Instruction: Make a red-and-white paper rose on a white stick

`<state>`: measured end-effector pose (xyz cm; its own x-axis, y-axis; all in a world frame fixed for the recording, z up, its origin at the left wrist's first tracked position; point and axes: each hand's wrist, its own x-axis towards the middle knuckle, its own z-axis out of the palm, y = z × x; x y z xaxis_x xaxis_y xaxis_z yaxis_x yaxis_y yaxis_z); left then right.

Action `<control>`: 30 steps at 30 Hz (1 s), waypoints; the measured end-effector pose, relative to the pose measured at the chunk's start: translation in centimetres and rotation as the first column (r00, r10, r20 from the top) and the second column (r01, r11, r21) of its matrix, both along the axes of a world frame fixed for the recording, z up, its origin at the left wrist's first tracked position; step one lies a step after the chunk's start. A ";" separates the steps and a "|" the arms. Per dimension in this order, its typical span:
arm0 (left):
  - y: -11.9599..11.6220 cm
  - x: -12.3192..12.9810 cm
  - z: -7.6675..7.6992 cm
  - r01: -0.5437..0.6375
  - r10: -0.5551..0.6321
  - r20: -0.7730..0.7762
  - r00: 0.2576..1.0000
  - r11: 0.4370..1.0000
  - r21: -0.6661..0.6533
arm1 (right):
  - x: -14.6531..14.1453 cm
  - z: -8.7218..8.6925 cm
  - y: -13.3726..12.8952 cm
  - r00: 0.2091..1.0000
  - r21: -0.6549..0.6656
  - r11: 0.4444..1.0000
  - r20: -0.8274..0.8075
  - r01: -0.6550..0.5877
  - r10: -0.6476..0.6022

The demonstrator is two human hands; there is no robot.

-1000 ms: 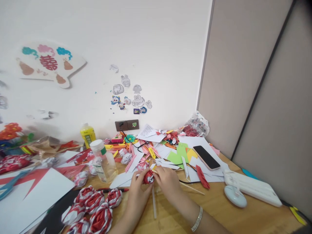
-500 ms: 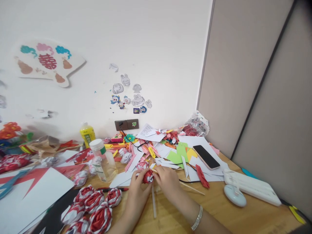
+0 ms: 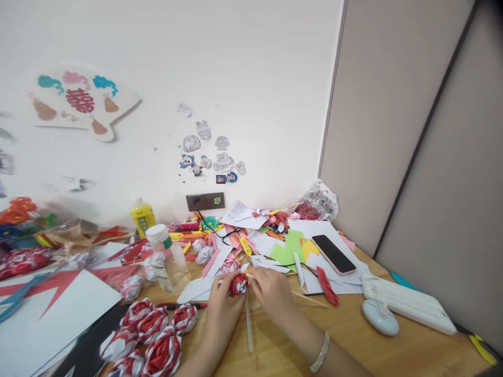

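Note:
My left hand [image 3: 223,299] has its fingers closed around a small red-and-white paper rose [image 3: 238,284]. Close against it, my right hand [image 3: 272,291] pinches a thin wooden stick [image 3: 312,300]; its light tip meets the rose's right edge, and the long end sticks out behind the hand to the right. Whether the tip goes into the folds I cannot tell. A narrow whitish strip [image 3: 249,327] lies on the table below the rose. Just beyond the hands sits a pink-and-white paper rose [image 3: 230,264].
Several finished red-and-white roses [image 3: 163,351] are grouped at the left front. A clear jar [image 3: 168,264] with a white lid stands behind them. Coloured paper scraps cover the back. To the right lie a phone [image 3: 334,254], a mouse [image 3: 380,317] and a white keyboard-like slab [image 3: 416,306].
The stick has shifted slightly in angle, its far end a little higher. The rose has turned slightly and shows more of its face. Both hands stay in nearly the same place.

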<state>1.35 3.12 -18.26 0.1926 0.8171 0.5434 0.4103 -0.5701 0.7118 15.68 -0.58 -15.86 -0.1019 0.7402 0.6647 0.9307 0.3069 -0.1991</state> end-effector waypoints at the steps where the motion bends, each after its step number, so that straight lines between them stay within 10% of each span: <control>1: 0.0 0.0 0.0 -0.006 0.006 0.011 1.000 1.000 -0.001 | 0.0 0.0 -0.1 1.000 0.021 0.999 -0.009 -0.025 0.025; 19: -0.3 0.0 0.6 0.014 -0.011 0.124 0.992 0.999 -0.029 | 0.1 -0.1 -0.2 0.991 -0.060 0.989 -0.015 -0.133 0.132; 30: -1.2 0.4 0.9 0.043 -0.038 0.144 0.989 0.998 -0.034 | 0.2 -1.2 0.3 0.992 0.122 0.987 -0.057 -0.105 0.113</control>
